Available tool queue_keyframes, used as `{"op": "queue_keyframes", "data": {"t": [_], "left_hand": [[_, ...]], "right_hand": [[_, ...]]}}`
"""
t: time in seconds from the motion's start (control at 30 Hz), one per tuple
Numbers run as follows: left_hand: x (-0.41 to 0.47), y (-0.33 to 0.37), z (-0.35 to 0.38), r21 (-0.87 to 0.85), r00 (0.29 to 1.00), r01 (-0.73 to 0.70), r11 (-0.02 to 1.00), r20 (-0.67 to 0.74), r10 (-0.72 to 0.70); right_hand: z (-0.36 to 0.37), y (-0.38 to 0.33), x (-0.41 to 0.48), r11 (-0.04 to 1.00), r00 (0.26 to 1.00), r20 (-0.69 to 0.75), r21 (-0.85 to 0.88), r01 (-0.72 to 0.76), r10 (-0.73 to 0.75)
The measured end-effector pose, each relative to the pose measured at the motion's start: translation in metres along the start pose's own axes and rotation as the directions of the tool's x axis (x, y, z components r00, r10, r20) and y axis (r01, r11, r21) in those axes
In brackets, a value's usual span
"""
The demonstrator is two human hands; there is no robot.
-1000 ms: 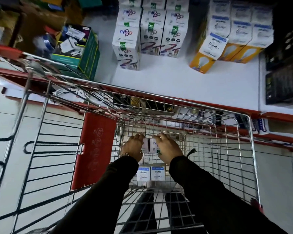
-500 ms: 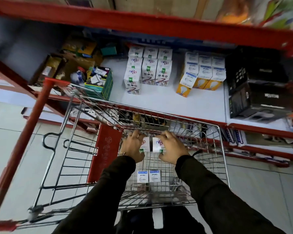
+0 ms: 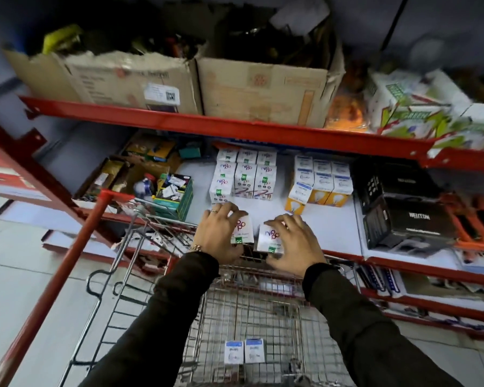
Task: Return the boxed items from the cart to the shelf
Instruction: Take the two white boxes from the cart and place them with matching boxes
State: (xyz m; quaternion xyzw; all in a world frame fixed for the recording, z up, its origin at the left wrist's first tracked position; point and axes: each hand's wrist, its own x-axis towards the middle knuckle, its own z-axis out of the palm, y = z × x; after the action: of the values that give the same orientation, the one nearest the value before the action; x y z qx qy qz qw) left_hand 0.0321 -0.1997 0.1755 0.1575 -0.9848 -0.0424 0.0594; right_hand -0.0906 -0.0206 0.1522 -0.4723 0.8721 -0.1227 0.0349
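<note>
My left hand (image 3: 218, 233) grips a small white box with pink lettering and a green tag (image 3: 243, 229). My right hand (image 3: 294, 244) grips a matching white box (image 3: 271, 237). Both boxes hang above the far rim of the wire cart (image 3: 157, 275), just in front of the white shelf (image 3: 330, 230). A stack of the same white boxes (image 3: 243, 177) stands at the back of that shelf. Two white boxes with blue tops (image 3: 244, 351) lie on the cart's floor.
White-and-yellow bulb boxes (image 3: 319, 182) stand right of the stack. Black boxes (image 3: 403, 208) fill the shelf's right end and a green box of oddments (image 3: 176, 192) its left. A red shelf beam (image 3: 235, 127) with cardboard cartons (image 3: 263, 90) hangs overhead. The cart's red handle (image 3: 56, 280) slants at left.
Both hands have lifted the two white boxes up out of the cart and forward towards the shelf. The view has tilted upward, and the upper shelf has come into sight.
</note>
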Motion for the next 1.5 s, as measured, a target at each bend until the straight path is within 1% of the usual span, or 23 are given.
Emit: {"op": "queue_keyframes", "data": {"t": [0.1,0.23,0.43,0.57,0.73,0.87,1.0,1.13,1.2,1.27,1.4,1.5], "left_hand": [[0.033,-0.005,-0.005,0.032,1.0,-0.018,0.999,0.011,0.018],[0.076,-0.013,0.006,0.104,0.998,-0.031,0.994,0.049,0.026],[0.122,-0.02,0.035,0.147,0.993,-0.002,0.989,0.121,-0.016],[0.133,-0.022,0.053,0.142,0.987,0.015,0.99,0.155,-0.037],[0.136,-0.029,0.068,0.068,0.992,0.056,0.996,0.108,-0.063],[0.133,-0.031,0.073,0.018,0.994,0.081,0.997,0.068,-0.082],[0.127,-0.028,0.071,0.028,0.996,0.067,0.997,0.051,-0.068],[0.115,-0.026,0.075,-0.014,0.996,0.084,0.996,0.043,-0.084],[0.1,-0.022,0.074,-0.047,0.995,0.098,0.994,0.035,-0.097],[0.083,-0.016,0.072,-0.062,0.996,0.087,0.994,-0.003,-0.087],[0.035,-0.003,0.08,-0.114,0.992,0.091,0.989,-0.08,-0.101],[-0.003,0.005,0.097,-0.143,0.993,0.099,0.985,-0.049,-0.107]], "right_hand": [[-0.007,0.007,0.026,1.0,1.0,-0.002,-0.012,-0.021,0.021],[-0.005,0.017,0.063,0.998,0.997,0.041,-0.012,-0.064,0.065],[0.013,0.028,0.118,0.995,0.99,0.096,-0.021,-0.101,0.103],[0.023,0.03,0.138,0.993,0.986,0.118,-0.038,-0.112,0.116],[0.03,0.028,0.143,0.991,0.987,0.086,-0.033,-0.132,0.135],[0.038,0.028,0.138,0.99,0.99,0.051,-0.058,-0.13,0.133],[0.041,0.027,0.131,0.991,0.992,0.026,-0.051,-0.125,0.126],[0.04,0.025,0.115,0.992,0.992,-0.017,0.026,-0.125,0.125],[0.042,0.02,0.103,0.99,0.99,-0.043,0.045,-0.133,0.135],[0.046,0.016,0.089,0.99,0.988,-0.067,0.041,-0.139,0.141],[0.06,0.005,0.05,0.99,0.989,-0.066,0.062,-0.13,0.134],[0.076,-0.003,0.018,0.99,0.992,-0.021,0.069,-0.122,0.123]]}}
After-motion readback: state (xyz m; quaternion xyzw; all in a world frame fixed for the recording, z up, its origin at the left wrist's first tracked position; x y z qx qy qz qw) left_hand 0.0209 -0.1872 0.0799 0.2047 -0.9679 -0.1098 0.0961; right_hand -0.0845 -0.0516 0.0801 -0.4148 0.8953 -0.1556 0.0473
